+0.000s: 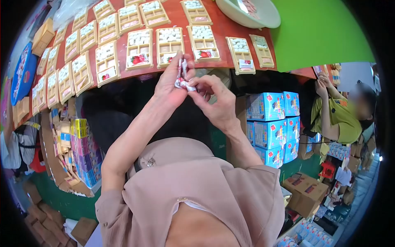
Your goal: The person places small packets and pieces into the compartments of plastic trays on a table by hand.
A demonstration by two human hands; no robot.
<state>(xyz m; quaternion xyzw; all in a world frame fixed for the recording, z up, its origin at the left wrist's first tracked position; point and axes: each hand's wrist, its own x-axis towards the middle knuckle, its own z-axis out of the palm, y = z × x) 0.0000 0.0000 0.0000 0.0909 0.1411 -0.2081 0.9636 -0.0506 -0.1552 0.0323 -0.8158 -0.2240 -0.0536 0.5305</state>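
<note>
My left hand (170, 84) is cupped, palm up, around several small white-and-red wrapped packets (181, 83) just off the table's near edge. Thumb and forefinger of my right hand (216, 99) pinch at one end of a packet over the left palm. Directly beyond my left fingers lies a cream compartment tray (170, 32) holding white pieces, with a strawberry-printed packet partly hidden by the hand. To either side sit similar trays, one tray (140, 47) and another tray (203, 43), each showing a strawberry packet in its near compartment.
More trays (108, 29) cover the red table (224, 35). A white basin (263, 20) with pink pieces stands at the back, beside a green surface (321, 37). Blue printed boxes (267, 133) are stacked at right, near a co-worker in a yellow-green shirt (339, 117). An open carton (53, 164) stands left.
</note>
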